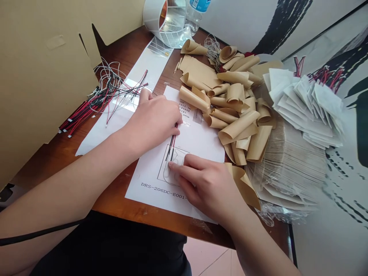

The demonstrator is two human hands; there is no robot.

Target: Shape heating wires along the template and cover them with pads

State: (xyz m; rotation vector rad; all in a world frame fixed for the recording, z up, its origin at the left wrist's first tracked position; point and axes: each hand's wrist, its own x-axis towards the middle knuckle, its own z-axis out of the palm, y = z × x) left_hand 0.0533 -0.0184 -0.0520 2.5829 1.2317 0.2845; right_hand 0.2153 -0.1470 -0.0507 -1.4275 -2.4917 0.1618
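Several white packets, wire ends atop; left hand tight on leads, grip of right hand unclear

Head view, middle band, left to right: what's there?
Tan panel → heap of red, black and white wires → left hand → curled brown papers → fanned white packets. Right hand left out: it overlaps the papers' span.
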